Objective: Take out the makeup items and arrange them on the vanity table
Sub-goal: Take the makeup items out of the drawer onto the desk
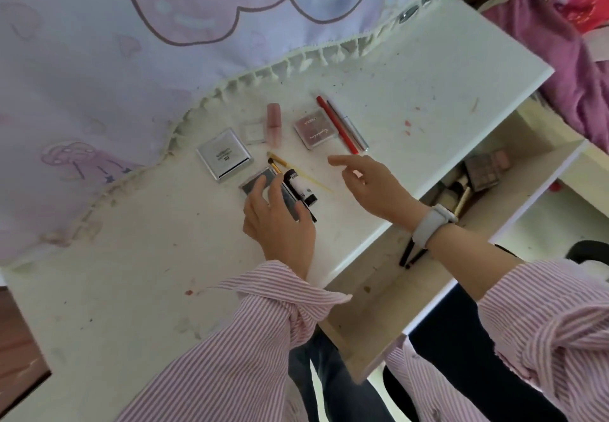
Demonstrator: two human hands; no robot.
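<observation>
On the white vanity table [412, 69] lie a silver compact [224, 154], a small clear case [252, 133], a pink bottle [274, 123], a mauve palette [314, 130], a red pencil [336, 125] and a thin silver pencil [351, 126]. My left hand [280, 220] grips a grey palette [263, 179] that lies flat on the table. Beside it lie a black-and-white tube [300, 187] and a gold-handled brush [296, 172]. My right hand [369, 187] hovers above the table with relaxed fingers, holding nothing.
A pastel cartoon-print cloth [131, 59] with a fringe hangs over the table's back. An open drawer [474, 177] at the right holds more palettes and brushes. Two black pencils [410, 253] lie on the shelf under the table's edge. Pink bedding [566, 42] lies at far right.
</observation>
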